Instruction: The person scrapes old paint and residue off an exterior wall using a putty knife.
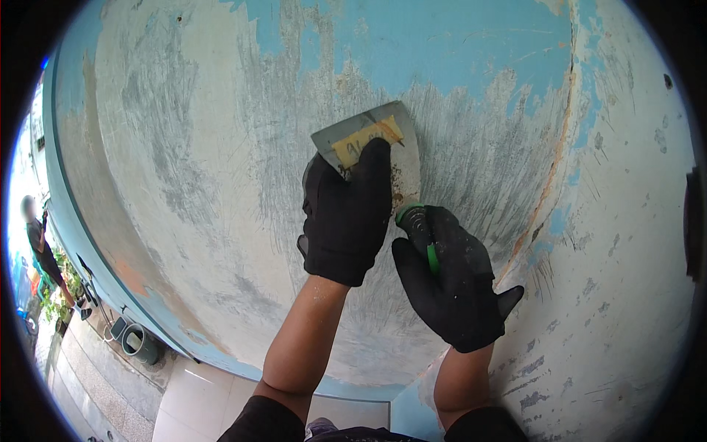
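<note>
A wide metal scraper (407, 166) with a black and green handle lies against the wall (221, 138), its broad edge up and tilted. Tape bearing writing is stuck across its blade. My left hand (348, 221), in a black glove, grips the left side of the blade, the thumb resting on the tape. In the same kind of glove, my right hand (453, 276) is wrapped round the handle below the blade. Around the scraper the wall shows grey and whitish scratched patches. Light blue paint remains above it with a ragged lower border.
A cracked inner corner (538, 221) runs down at the right, beside another patchy wall (618, 265). At the far left a person (44, 248) stands outside near potted plants (55, 304). A bucket (141, 343) stands on the floor by the wall's end.
</note>
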Demonstrator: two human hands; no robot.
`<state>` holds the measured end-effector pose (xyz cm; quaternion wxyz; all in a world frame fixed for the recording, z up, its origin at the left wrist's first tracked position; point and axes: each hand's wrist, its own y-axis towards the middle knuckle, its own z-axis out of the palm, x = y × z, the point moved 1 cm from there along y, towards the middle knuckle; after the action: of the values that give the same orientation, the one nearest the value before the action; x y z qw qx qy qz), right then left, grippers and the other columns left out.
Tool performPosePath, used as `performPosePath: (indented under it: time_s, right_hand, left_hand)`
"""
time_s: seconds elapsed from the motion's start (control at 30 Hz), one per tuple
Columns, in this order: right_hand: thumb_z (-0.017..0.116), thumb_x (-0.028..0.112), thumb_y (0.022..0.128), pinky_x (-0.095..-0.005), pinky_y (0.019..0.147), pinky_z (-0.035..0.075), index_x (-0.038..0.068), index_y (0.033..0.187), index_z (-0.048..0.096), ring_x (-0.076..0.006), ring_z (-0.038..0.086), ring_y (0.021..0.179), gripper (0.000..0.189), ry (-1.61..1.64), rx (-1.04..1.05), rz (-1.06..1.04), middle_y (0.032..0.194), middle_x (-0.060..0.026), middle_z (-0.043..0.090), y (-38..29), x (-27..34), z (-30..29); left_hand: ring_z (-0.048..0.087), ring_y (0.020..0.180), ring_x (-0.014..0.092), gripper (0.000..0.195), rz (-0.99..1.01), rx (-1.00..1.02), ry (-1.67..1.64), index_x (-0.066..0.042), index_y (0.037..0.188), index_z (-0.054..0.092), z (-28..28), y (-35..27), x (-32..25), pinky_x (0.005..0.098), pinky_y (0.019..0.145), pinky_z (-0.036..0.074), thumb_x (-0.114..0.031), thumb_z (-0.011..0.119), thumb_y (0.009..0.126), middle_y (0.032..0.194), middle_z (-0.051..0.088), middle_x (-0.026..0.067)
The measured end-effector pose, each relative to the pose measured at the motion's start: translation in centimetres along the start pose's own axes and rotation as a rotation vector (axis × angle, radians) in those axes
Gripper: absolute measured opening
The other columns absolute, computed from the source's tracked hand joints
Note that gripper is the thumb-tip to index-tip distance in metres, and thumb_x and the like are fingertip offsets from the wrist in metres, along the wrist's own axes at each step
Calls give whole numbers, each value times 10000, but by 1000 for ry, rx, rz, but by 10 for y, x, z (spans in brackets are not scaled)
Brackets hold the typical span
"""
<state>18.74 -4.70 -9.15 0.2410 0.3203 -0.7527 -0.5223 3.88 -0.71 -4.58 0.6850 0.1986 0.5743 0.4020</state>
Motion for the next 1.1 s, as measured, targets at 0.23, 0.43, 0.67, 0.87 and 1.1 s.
performPosePath:
  time_s: [0.23, 0.43, 0.67, 0.87, 1.1]
  right_hand:
    - [784, 121, 888, -419, 688, 585, -90, 1246, 609, -368, 739, 797, 450, 31, 17, 14, 1029, -236, 739, 5, 6, -4]
    - [781, 112, 884, -426, 677, 576, -77, 1244, 606, -367, 732, 796, 442, 15, -52, -43, 1012, -228, 734, 9, 4, -3]
    - [780, 124, 886, -412, 690, 583, -61, 1236, 622, -360, 737, 802, 426, 2, -82, -27, 1023, -219, 736, -1, 6, 0]
    - [794, 134, 882, -403, 694, 587, -60, 1264, 612, -356, 740, 802, 465, -138, -178, -147, 1030, -219, 736, 5, 7, 5]
    - [803, 120, 879, -407, 691, 587, -80, 1271, 609, -356, 744, 809, 481, -86, -118, -95, 1043, -241, 736, 10, 6, 0]
  left_hand:
    - [617, 816, 104, 299, -30, 6, -10, 24, 1114, 700, -1, 2, 0, 286, 732, 498, -247, 721, 990, 949, 708, 47]
    - [618, 821, 102, 306, -14, 0, 41, 28, 1116, 699, 1, 8, -2, 287, 734, 499, -250, 723, 990, 951, 709, 46]
    - [619, 825, 107, 312, -37, 17, 56, 26, 1112, 698, -2, 1, 2, 292, 738, 499, -263, 714, 995, 952, 711, 56]
    - [621, 821, 108, 309, 21, 53, 22, 26, 1115, 698, -4, 12, 0, 294, 742, 502, -258, 715, 995, 955, 714, 56]
    - [630, 806, 114, 305, 59, 81, 56, 29, 1112, 702, -1, 18, -6, 303, 730, 511, -254, 708, 999, 946, 721, 55]
